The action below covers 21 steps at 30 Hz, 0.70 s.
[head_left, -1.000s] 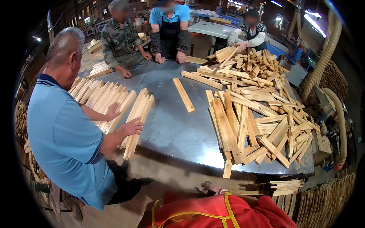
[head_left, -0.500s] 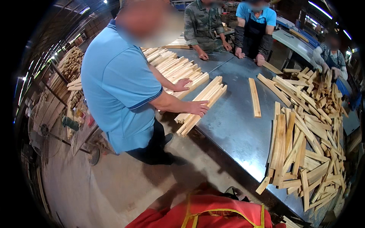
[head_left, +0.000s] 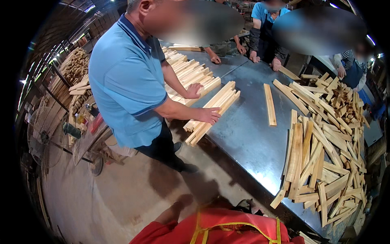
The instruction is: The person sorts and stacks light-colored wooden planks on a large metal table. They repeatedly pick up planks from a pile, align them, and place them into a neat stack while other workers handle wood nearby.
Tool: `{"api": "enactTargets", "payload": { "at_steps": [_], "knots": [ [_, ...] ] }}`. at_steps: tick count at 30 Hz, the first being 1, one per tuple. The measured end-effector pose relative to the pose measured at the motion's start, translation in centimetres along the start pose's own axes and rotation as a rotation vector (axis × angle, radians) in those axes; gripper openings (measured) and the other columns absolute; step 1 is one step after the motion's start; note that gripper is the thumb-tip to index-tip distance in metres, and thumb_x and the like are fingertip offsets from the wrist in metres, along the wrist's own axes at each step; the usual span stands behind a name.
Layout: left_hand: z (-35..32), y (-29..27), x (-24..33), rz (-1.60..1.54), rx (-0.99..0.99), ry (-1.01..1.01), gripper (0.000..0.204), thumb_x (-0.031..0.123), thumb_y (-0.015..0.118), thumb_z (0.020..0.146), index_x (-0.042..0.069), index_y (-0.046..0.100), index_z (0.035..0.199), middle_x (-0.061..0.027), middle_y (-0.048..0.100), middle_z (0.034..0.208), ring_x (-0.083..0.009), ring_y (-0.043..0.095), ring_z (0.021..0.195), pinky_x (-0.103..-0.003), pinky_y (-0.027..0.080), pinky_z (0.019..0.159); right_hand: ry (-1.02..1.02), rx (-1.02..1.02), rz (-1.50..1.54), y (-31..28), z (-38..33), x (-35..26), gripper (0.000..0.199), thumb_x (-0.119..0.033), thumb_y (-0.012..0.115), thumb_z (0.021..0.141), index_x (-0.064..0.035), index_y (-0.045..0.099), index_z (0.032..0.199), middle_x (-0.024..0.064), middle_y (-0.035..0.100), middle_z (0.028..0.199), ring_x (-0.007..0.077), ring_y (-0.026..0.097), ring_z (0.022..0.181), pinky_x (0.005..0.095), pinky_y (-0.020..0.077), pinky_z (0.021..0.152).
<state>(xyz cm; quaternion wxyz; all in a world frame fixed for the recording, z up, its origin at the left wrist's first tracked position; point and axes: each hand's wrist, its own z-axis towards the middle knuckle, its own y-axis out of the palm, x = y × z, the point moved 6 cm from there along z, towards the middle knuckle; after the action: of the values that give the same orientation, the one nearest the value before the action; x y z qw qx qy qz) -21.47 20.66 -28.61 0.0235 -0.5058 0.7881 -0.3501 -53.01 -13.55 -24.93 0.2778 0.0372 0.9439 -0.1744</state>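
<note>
From my red sleeve, my left forearm reaches out low over the concrete floor, and my left hand [head_left: 184,200] is a dim, shadowed shape at its end. Its fingers do not show clearly, and nothing can be made out in it. My right hand is out of view. Closest on my right is the grey metal table [head_left: 239,138], with a loose heap of wooden strips [head_left: 321,175] on it. Across from me, a person in a light blue polo shirt [head_left: 126,81] rests one hand on a small bundle of wooden strips [head_left: 215,112] that overhangs the table edge.
A row of wooden strips [head_left: 191,75] lies beyond the bundle, under that person's other hand. One single strip [head_left: 269,105] lies mid-table. Several co-workers stand at the far side. A floor fan [head_left: 42,136] and a cluttered small table [head_left: 91,142] stand at the left.
My view has shifted slightly, and my left forearm shows more plainly beyond the sleeve. The person in blue stands more upright, hands still on the wood. The far-right co-worker's hands have shifted off the heap.
</note>
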Motion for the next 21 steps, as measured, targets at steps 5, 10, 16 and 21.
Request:
{"api": "enactTargets", "payload": {
  "at_steps": [5,10,16,21],
  "knots": [
    [2.7,3.1,-2.5,0.239,-0.005,0.338,0.039,0.035,0.052,0.1,0.01,0.075,0.12,-0.0167,0.074,0.124,-0.0369,0.069,0.116,-0.049,0.054,0.101,-0.005,-0.031,-0.009,0.9,-0.1,-1.6,0.06,-0.043,0.063,0.102,-0.0083,0.055,0.15,0.0188,0.066,0.137,0.0288,0.065,0.12,0.0393,0.0501,0.103],
    [2.4,2.0,-1.3,0.165,-0.006,0.215,0.041,0.036,0.051,0.1,0.008,0.075,0.119,-0.0177,0.073,0.125,-0.0378,0.069,0.117,-0.05,0.053,0.102,0.035,-0.019,-0.016,0.3,0.0,-1.2,0.06,-0.043,0.063,0.102,-0.008,0.055,0.15,0.0186,0.066,0.137,0.0289,0.065,0.119,0.0392,0.0503,0.103],
    [2.7,2.6,-2.1,0.287,0.005,0.22,0.047,0.038,0.046,0.102,0.008,0.074,0.126,-0.0193,0.071,0.131,-0.0385,0.067,0.121,-0.051,0.051,0.105,0.021,-0.035,-0.035,0.2,0.7,-2.9,0.061,-0.043,0.064,0.102,-0.0077,0.055,0.15,0.0185,0.067,0.136,0.0291,0.066,0.119,0.0392,0.0505,0.103],
    [1.6,1.5,0.2,-0.054,-0.058,0.152,0.052,0.043,0.045,0.104,0.008,0.071,0.132,-0.0187,0.068,0.14,-0.0368,0.063,0.129,-0.049,0.049,0.111,0.046,-0.031,-0.056,-0.3,0.7,-2.8,0.061,-0.042,0.064,0.101,-0.0074,0.055,0.15,0.0183,0.067,0.135,0.0292,0.066,0.119,0.0392,0.0507,0.103]
  ]
}}
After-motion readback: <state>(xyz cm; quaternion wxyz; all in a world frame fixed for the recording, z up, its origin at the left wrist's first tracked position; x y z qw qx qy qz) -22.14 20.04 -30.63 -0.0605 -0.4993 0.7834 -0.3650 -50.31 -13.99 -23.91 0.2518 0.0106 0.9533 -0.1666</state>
